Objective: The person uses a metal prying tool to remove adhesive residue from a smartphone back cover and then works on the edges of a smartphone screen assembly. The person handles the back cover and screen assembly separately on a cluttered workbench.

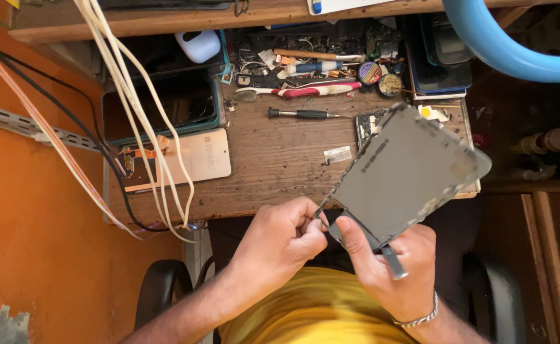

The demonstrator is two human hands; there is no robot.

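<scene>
The left hand (280, 239) pinches the grey phone panel's (407, 169) lower corner, fingers closed on it. The right hand (391, 267) grips a flat metal tool (391, 260) under that edge. Held tilted above the lap, the panel clears the tabletop (280, 159); the screwdriver (302, 114) lies well apart.

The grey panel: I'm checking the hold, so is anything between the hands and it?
Nothing visible. The left hand pinches the grey panel at its lower corner, and the right hand supports it from below together with a thin metal tool.
</scene>
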